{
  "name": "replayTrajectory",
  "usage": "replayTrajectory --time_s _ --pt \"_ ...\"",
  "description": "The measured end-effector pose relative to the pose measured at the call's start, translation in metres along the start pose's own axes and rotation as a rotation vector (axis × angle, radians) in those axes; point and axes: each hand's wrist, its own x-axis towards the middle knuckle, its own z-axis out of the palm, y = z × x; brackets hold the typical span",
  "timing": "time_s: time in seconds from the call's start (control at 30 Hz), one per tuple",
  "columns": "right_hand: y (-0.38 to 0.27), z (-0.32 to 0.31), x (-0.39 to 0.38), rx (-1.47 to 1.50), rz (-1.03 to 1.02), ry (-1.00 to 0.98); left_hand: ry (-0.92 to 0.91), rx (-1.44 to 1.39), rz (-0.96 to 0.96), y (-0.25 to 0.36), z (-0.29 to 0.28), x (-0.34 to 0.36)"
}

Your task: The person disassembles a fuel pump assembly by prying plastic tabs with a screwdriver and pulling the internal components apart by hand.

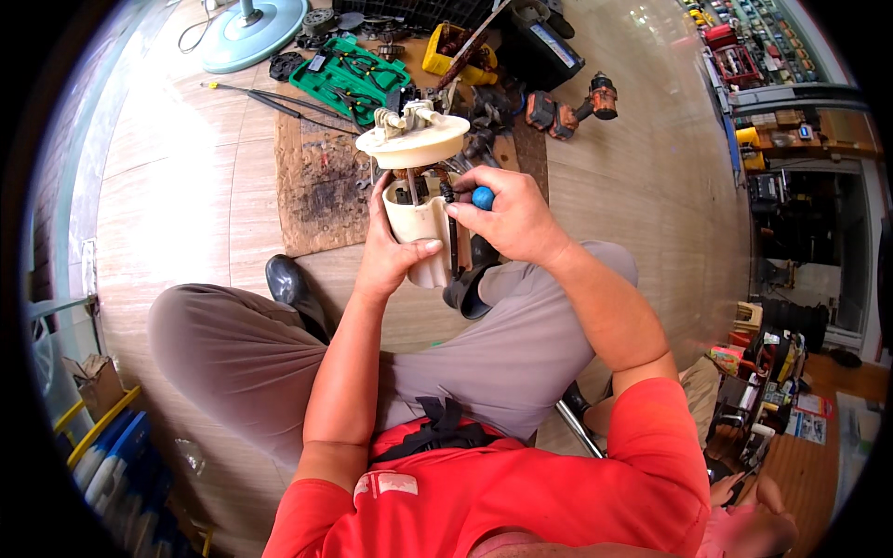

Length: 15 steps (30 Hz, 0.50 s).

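Note:
My left hand (391, 249) is wrapped round the white plastic body of a fuel pump module (417, 223), held upright in front of me. Its round cream flange (414, 144) sits above the body on metal rods, with hose fittings on top. Wires and a black corrugated hose run down its right side. At that side, my right hand (507, 209) is closed round a tool with a rounded blue handle (483, 198). The tool's working end is hidden by the fingers and the module, and the kind of tool cannot be made out.
Beyond the module lies a stained board (316, 186) with loose tools. A green tool case (349, 79), a yellow bin (456, 54), a dark box (539, 46) and an orange-black cordless drill (603, 96) are around it. A blue round stand base (253, 35) is far left.

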Motion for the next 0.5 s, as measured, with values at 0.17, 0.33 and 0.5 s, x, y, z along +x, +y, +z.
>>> replayTrajectory --time_s 0.17,0.33,0.5 --pt "0.001 -0.004 0.001 -0.028 -0.061 0.082 0.071 0.073 -0.044 0.011 0.008 -0.002" --pt "-0.02 -0.034 -0.003 0.219 -0.093 0.311 0.099 0.16 -0.042 0.002 0.001 -0.001" --pt "-0.011 -0.065 -0.005 0.777 -0.173 0.44 0.107 0.145 -0.057 0.004 0.002 -0.001"
